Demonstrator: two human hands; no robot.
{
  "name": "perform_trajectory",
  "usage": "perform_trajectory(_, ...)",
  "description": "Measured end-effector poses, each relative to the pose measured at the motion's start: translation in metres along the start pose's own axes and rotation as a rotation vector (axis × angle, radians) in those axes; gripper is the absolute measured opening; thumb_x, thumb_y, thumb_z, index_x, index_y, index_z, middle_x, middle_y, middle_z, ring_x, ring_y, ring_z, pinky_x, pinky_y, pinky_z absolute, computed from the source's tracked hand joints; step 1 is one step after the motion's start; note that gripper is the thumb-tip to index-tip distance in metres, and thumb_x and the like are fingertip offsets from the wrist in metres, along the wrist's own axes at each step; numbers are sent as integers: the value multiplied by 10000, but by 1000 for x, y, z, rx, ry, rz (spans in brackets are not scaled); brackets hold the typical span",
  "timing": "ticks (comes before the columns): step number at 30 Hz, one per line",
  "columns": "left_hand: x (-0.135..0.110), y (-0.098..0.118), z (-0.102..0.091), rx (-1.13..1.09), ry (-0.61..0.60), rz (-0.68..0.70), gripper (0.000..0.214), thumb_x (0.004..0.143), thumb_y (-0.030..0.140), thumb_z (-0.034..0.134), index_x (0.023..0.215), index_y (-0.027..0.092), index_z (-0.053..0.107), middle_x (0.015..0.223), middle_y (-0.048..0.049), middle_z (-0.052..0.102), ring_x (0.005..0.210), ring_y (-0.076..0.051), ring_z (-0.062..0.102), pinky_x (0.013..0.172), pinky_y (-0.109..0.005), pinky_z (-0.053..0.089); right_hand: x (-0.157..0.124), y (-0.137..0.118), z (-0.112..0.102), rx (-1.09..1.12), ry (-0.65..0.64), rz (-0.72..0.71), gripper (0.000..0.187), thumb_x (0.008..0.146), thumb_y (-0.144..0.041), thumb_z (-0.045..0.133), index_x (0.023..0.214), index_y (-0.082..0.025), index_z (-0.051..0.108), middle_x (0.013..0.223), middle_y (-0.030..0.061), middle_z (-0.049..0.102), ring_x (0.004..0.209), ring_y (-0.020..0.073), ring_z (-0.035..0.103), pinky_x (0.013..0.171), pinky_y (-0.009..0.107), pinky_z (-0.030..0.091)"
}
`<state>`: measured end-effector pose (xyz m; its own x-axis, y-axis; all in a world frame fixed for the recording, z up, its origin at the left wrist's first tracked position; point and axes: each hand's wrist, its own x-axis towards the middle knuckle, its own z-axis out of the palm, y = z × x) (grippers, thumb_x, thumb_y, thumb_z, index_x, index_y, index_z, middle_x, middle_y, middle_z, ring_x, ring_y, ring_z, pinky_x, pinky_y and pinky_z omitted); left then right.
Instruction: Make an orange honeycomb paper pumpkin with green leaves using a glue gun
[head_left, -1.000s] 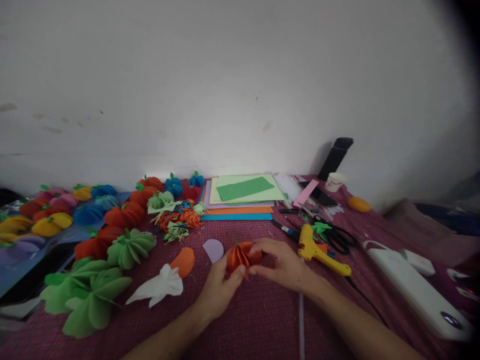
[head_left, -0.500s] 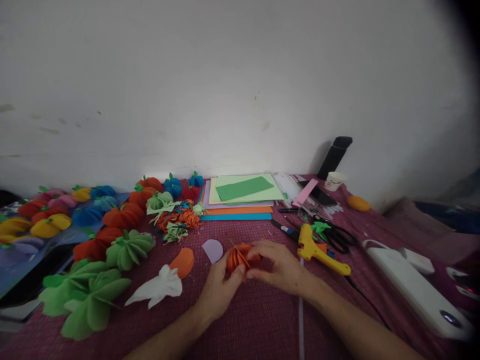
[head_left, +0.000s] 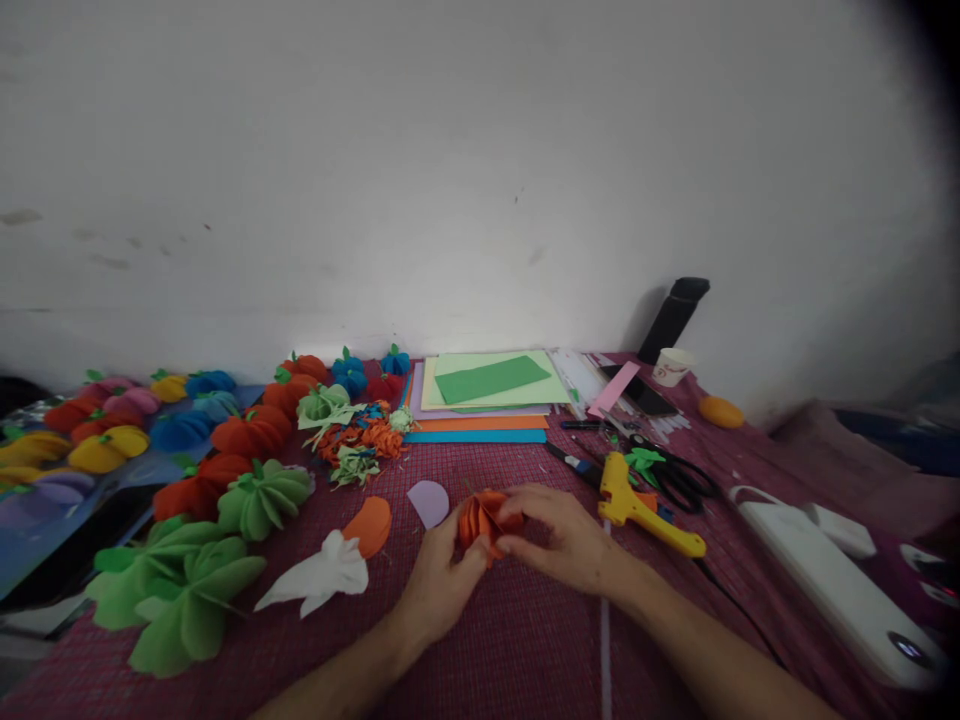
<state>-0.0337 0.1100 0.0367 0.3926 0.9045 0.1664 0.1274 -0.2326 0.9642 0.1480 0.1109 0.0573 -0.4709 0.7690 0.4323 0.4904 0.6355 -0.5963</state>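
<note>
An orange folded-paper ball of fanned discs (head_left: 484, 518) is held just above the maroon checked cloth of the bench (head_left: 525, 640), near its middle; it is gripped from the left by the left hand (head_left: 439, 580), closed on it, and from the right by the right hand (head_left: 562, 535), whose fingers curl over its top; its right half is hidden behind those fingers. A lilac paper half-disc (head_left: 429, 500) lies just beside it on the left; a yellow glue gun (head_left: 637, 500) lies near on the right, its nozzle hidden behind the right hand. A white oblong device (head_left: 832, 590) is cut off at the right edge, where the view darkens; both forearms are cut off below.
</note>
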Motion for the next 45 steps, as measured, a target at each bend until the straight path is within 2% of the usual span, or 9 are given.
perform_trajectory(7, 0, 0, -1, 1, 8, -11, 370, 805, 199, 446, 1163, 170, 536, 1114, -51, 626, 982, -183, 562, 874, -282, 411, -1, 1, 1, -2, 15, 3, 110, 802, -251, 579, 905, -210, 583, 887, 44, 631, 859, 169, 581, 787, 304, 451)
perform_trajectory(16, -1, -1, -2, 8, 4, -24, 379, 816, 206, 440, 1184, 171, 523, 1079, -47, 637, 921, -178, 571, 821, -273, 425, 1, -2, -1, -2, -10, 15, 75, 814, -243, 561, 877, -205, 574, 844, 34, 615, 807, 159, 567, 749, 290, 447)
perform_trajectory(23, -1, -3, -1, -14, 0, -19, 376, 828, 223, 453, 1195, 175, 517, 1142, -49, 613, 1016, -185, 554, 890, -281, 403, 1, -2, -1, -5, -7, 15, 73, 823, -248, 554, 877, -203, 572, 827, 37, 615, 791, 157, 569, 730, 283, 451)
perform_trajectory(33, 1, -5, -1, -32, 15, -57, 372, 830, 221, 444, 1190, 176, 523, 1129, -38, 619, 983, -169, 562, 877, -265, 410, -1, 3, 2, -50, 38, -2, 182, 804, -255, 588, 976, -199, 595, 962, 69, 654, 938, 178, 591, 834, 311, 457)
perform_trajectory(39, 3, -10, 0, -45, 51, -64, 380, 828, 240, 429, 1180, 157, 544, 1096, -43, 634, 938, -173, 569, 859, -267, 415, -2, 4, 5, -75, 85, -43, 270, 786, -252, 600, 1051, -210, 568, 1053, 77, 651, 1000, 192, 586, 862, 328, 461)
perform_trajectory(43, 6, -15, 0, -33, 140, -168, 380, 829, 320, 409, 1097, 137, 607, 1003, -51, 669, 874, -197, 582, 817, -300, 439, -4, 0, 5, 3, 86, -53, 344, 796, -234, 579, 1131, -208, 506, 1116, 81, 622, 969, 170, 596, 841, 303, 477)
perform_trajectory(45, 6, -18, 0, -72, 182, -201, 389, 814, 343, 413, 1069, 143, 627, 1026, -55, 665, 921, -211, 577, 857, -320, 429, -4, -3, 5, 22, 71, -46, 376, 806, -221, 562, 1171, -201, 475, 1147, 85, 605, 1013, 169, 576, 871, 308, 462)
